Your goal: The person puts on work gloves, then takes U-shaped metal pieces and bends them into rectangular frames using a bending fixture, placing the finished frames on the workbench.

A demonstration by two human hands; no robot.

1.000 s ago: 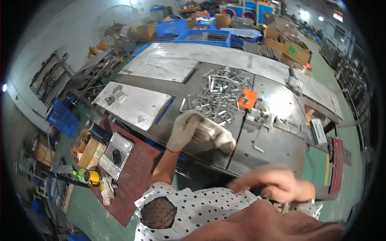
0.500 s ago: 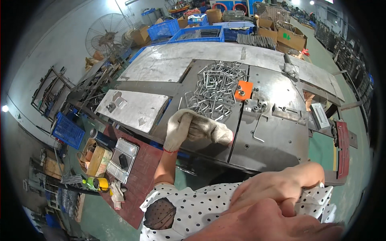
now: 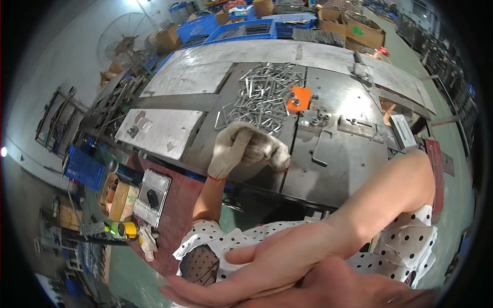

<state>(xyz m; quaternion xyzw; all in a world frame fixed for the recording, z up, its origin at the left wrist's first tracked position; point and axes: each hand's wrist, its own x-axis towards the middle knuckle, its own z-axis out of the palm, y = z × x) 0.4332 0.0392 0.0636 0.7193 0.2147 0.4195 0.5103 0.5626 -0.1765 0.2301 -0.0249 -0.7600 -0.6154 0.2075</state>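
My left hand (image 3: pixel 226 151) wears a white knitted glove with a red-edged cuff. It is closed around a second, crumpled white glove (image 3: pixel 269 152) above the near edge of the steel worktable (image 3: pixel 344 179). My bare right hand (image 3: pixel 262 264) is close to the camera at the bottom, its fingers stretched toward the lower left, holding nothing visible. Beyond the left hand lies a pile of bent metal rods (image 3: pixel 264 95). To its right are an orange block (image 3: pixel 299 99), a bolted metal fixture (image 3: pixel 314 119) and an L-shaped rod (image 3: pixel 319 149).
A pale plate (image 3: pixel 159 133) covers the table's left side. At lower left, a red board (image 3: pixel 174 215) bears a metal tray (image 3: pixel 153 192) and a loose glove (image 3: pixel 148 241). Blue crates (image 3: pixel 241 32) and cardboard boxes (image 3: pixel 363 33) stand behind the table.
My right hand has swung left across the bottom, its fingers now stretched out and its forearm in view. The left hand still grips the glove. The whole view has shifted slightly.
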